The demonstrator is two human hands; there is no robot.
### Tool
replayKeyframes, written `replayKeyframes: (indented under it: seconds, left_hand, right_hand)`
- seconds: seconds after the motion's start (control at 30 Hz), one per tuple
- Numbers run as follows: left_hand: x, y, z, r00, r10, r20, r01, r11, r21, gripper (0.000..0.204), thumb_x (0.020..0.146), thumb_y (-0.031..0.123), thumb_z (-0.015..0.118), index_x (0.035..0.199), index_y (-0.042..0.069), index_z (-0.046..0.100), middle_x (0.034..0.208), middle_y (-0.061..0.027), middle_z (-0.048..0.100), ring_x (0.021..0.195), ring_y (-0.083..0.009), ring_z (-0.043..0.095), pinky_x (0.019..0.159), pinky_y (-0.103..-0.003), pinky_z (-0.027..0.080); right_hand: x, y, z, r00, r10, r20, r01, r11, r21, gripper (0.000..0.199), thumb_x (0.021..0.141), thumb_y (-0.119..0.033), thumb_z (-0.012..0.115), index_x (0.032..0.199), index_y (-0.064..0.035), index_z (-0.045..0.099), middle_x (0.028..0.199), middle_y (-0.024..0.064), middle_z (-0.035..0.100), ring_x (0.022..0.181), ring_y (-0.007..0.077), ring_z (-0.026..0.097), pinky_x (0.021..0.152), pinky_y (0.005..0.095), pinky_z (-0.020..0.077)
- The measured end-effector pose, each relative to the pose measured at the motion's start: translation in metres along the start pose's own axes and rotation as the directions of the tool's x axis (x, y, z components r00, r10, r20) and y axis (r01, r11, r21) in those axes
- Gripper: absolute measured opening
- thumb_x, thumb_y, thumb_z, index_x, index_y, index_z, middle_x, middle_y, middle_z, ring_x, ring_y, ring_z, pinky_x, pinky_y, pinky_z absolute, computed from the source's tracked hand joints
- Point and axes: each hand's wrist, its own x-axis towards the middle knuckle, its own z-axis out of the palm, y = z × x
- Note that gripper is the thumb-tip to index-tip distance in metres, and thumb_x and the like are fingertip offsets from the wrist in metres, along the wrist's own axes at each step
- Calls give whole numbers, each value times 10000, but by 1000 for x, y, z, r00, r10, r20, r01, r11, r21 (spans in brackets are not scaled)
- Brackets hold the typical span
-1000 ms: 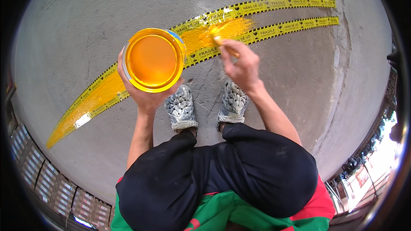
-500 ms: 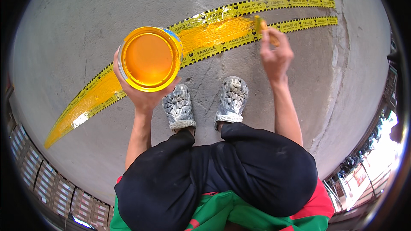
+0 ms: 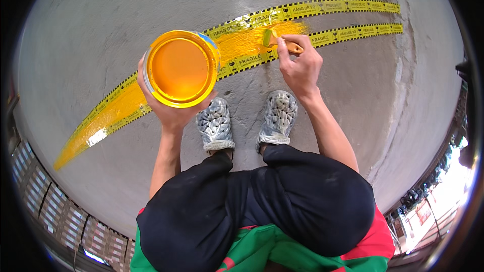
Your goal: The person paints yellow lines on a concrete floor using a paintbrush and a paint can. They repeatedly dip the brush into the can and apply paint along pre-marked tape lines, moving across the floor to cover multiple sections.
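My left hand (image 3: 174, 113) grips an open can of orange-yellow paint (image 3: 180, 68) from below and the side, above the floor. In my right hand (image 3: 302, 68) is a paintbrush (image 3: 293, 46) with a wooden handle; its bristles lie against the wet yellow paint stripe (image 3: 242, 44). The stripe fills the space between an upper strip of yellow tape (image 3: 322, 7) and a lower strip of yellow tape (image 3: 348, 34), both with black checked edges. Toward the right end, bare concrete shows between the tapes. The can hides part of the stripe.
Grey concrete floor (image 3: 343, 95) lies all round, with a rough seam (image 3: 401, 85) running down its right side. My patterned clogs (image 3: 277, 116) stand just below the tape. Stacked slatted items (image 3: 55, 211) line the lower left edge; a bright opening (image 3: 438, 201) shows at lower right.
My right hand has moved left with the paintbrush, from the stripe's right end back over the painted part. My left hand still holds the can, shifted slightly right.
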Motion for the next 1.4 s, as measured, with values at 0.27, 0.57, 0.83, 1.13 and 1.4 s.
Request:
replayKeyframes:
  seconds: [0.27, 0.57, 0.83, 1.13, 1.4]
  left_hand:
    - [3, 0, 1, 1000, 18, -9, -18, 1000, -17, 1234, 564, 305, 993, 1511, 42, 246, 1408, -141, 482, 1297, -286, 534, 1123, -448, 427]
    - [-1, -5, 4, 1000, 0, -26, 0, 1000, 11, 1280, 550, 369, 1002, 1526, 45, 238, 1419, -143, 473, 1326, -287, 511, 1147, -465, 405]
    - [-3, -1, -2, 1000, 21, -8, -20, 998, 61, 1275, 564, 384, 998, 1526, 53, 230, 1423, -140, 465, 1321, -288, 511, 1157, -469, 395]
    - [0, 2, 2, 999, 47, -20, -45, 997, 66, 1166, 619, 367, 947, 1519, 45, 278, 1434, -124, 470, 1356, -275, 468, 1182, -470, 323]
    - [1, 5, 4, 999, 34, 1, -34, 997, 69, 1173, 617, 401, 951, 1518, 46, 289, 1447, -126, 468, 1358, -285, 466, 1181, -476, 319]
  right_hand:
    - [-3, 3, 2, 995, -99, 15, 99, 995, -6, 97, 926, -94, 716, 982, -26, 677, 854, 117, 725, 728, 197, 728, 634, 322, 617]
    - [-13, 1, 4, 994, 36, 102, -50, 989, 138, 123, 938, -146, 721, 1000, -44, 695, 908, 118, 753, 776, 186, 742, 625, 298, 611]
    - [25, 68, -76, 972, 10, -234, -77, 958, -277, 140, 943, -135, 718, 1022, -23, 691, 910, 113, 751, 764, 173, 729, 679, 305, 612]
    - [19, 77, -67, 966, 242, -93, -250, 963, -97, 116, 975, -159, 679, 998, -47, 701, 854, 127, 746, 759, 185, 733, 599, 294, 596]
    - [35, 83, -82, 994, -55, -98, 22, 950, -313, 102, 947, -130, 699, 1001, -44, 708, 896, 103, 762, 772, 211, 748, 624, 301, 598]
